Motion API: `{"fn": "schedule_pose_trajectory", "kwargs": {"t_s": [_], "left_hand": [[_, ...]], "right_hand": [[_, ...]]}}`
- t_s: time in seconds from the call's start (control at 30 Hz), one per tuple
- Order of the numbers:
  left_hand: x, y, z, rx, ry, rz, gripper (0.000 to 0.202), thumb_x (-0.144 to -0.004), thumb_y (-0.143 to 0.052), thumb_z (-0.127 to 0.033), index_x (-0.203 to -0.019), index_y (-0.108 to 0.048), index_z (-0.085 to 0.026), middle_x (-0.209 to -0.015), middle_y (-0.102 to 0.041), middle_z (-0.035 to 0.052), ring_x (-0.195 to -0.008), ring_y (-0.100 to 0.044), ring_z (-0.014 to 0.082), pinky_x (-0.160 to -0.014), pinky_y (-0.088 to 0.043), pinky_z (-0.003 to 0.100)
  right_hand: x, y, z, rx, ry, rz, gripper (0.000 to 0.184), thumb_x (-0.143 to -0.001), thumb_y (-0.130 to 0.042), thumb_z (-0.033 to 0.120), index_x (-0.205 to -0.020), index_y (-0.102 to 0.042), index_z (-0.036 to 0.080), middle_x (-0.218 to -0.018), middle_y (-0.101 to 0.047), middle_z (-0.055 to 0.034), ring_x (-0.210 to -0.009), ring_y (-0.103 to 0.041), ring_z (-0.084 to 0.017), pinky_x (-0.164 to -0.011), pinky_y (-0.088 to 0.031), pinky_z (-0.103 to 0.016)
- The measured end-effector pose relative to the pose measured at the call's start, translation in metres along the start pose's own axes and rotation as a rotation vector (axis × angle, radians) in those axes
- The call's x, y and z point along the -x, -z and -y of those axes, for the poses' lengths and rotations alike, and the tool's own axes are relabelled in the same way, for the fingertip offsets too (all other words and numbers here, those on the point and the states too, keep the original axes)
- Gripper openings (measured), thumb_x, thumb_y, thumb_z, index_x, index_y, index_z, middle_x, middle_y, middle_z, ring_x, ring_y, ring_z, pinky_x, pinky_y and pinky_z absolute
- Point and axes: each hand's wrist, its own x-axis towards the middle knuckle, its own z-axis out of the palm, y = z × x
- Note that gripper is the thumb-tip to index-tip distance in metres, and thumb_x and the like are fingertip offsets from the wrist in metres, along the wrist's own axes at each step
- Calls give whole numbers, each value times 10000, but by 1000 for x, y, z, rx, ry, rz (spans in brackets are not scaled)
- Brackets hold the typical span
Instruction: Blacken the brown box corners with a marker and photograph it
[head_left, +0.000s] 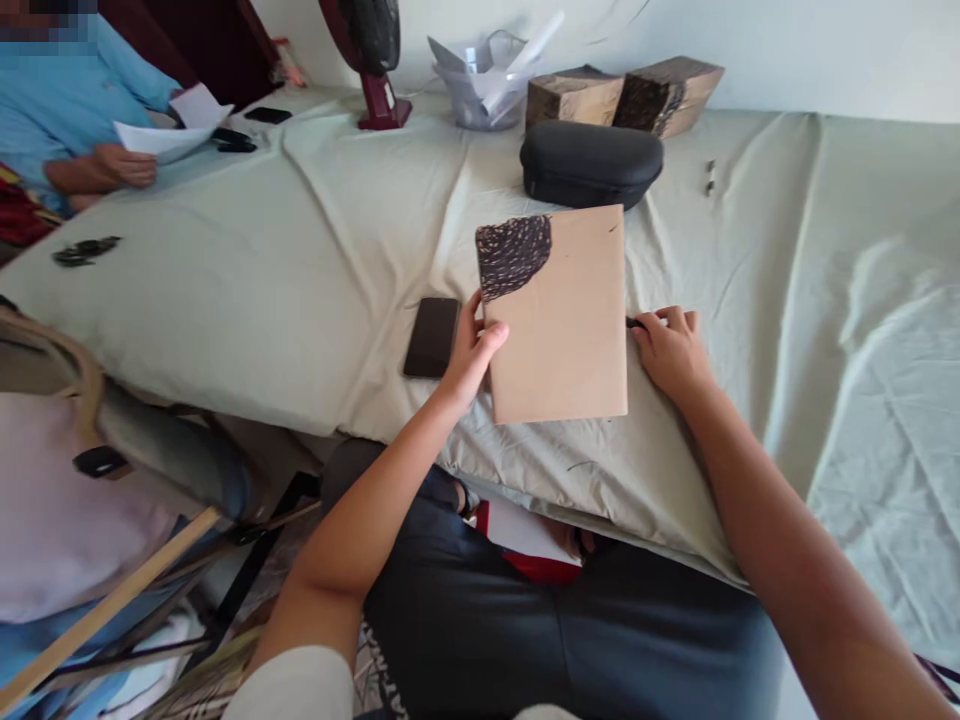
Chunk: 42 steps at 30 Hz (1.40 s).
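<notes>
Left hand [471, 352] clamps the cardboard box [562, 320] by its left edge, thumb on top, presumably keeping the face exposed. Rightward, the right hand [673, 350] pinches a partly hidden dark object [634, 322]. Phone [432, 338]: just left of the grip.

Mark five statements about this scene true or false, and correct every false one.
1. The left hand holds the brown cardboard. True.
2. The face of the brown cardboard is unmarked. False: a black scribble covers its upper-left corner.
3. The right hand holds a small dark object. True.
4. The phone lies right of the brown cardboard. False: it lies to the left.
5. The black case sits beyond the brown cardboard. True.
</notes>
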Motion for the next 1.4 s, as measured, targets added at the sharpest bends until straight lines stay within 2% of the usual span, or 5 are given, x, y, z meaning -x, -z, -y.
{"fn": "schedule_pose_trajectory", "kwargs": {"t_s": [0.23,0.53,0.8,1.03,1.4], "left_hand": [[-2,0,1,9,-12,33,818,-891,-742,-588,-1589,-458,-270,-1314,-659,101,-1265,-655,285,-1061,-544,414],[1,-4,-1,-62,-96,45,895,-845,-721,-682,-1594,-428,-290,-1376,-621,124,-1271,-642,312,-1041,-561,437],[-4,3,12,-436,-422,156,1206,-817,-313,-1065,-1724,-206,-276,-1699,-401,201,-1511,-482,398,-1261,-411,523],[-27,48,-17,-1477,194,-298,946,-945,-702,-637,-1679,-406,-119,-1644,-427,341,-1527,-415,551,-1217,-389,705],[-52,85,-32,-1201,233,-513,988,-793,-884,-335,-1596,-393,-35,-1472,-628,326,-1408,-632,467,-1200,-522,584]], "right_hand": [[-4,-4,-9,-15,-82,2,361,-1007,-476,385,-1120,-778,221,-1077,-667,-176,-908,-620,-327,-837,-568,-567],[15,20,36,-423,-29,-86,661,-978,-604,678,-1461,-690,234,-1412,-672,-214,-1414,-559,-447,-1193,-420,-716],[43,25,80,-1157,30,428,1073,-670,-950,734,-1565,-557,292,-1574,-645,-136,-1493,-576,-448,-1232,-510,-630],[44,21,82,-1200,-73,313,1091,-740,-927,685,-1643,-431,326,-1604,-623,-121,-1558,-511,-439,-1285,-473,-643],[40,17,85,-1155,31,207,1143,-752,-933,657,-1671,-347,314,-1678,-515,-163,-1569,-474,-443,-1297,-423,-668]]}}
